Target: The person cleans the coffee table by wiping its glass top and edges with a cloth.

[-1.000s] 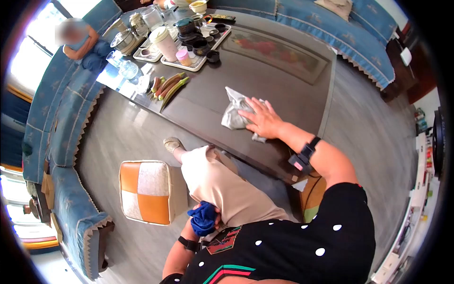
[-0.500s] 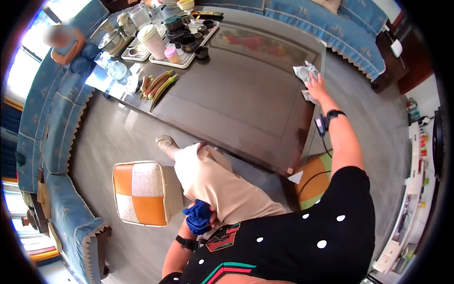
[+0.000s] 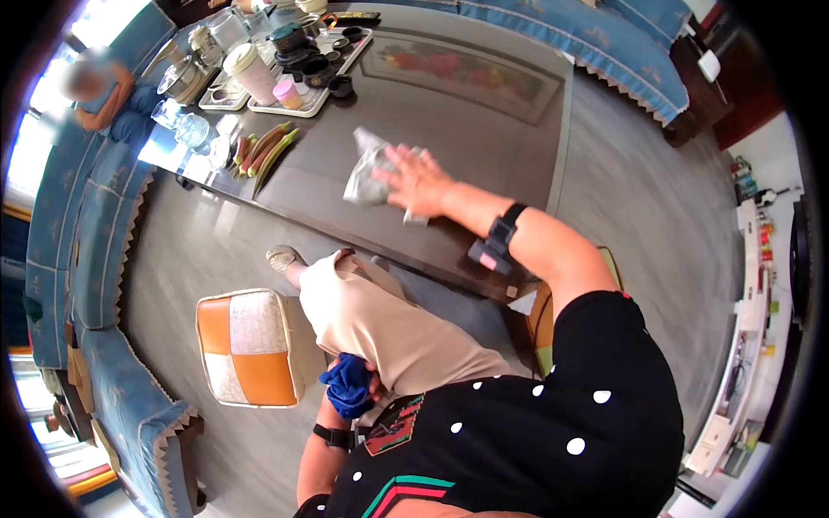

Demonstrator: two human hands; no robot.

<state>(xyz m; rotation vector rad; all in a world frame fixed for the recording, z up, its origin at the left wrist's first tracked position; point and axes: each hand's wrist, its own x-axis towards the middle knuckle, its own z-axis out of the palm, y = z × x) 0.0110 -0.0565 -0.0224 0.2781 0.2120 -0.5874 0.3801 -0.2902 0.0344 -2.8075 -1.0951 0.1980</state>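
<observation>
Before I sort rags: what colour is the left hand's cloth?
Deep blue cloth, clearest in the head view.

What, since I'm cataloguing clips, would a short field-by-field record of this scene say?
Right grip: spread over a greyish-white cloth on the tabletop, slightly blurred
Left grip: closed around a bunched blue cloth by the lap
Surface: dark, shiny table
Produce: long reddish and green pods near the table edge
Crockery: small dark cups, several on a light-rimmed tray
Seating: blue sofa; orange-and-white checked stool on the floor
Other person: seated on the sofa, arms folded
</observation>
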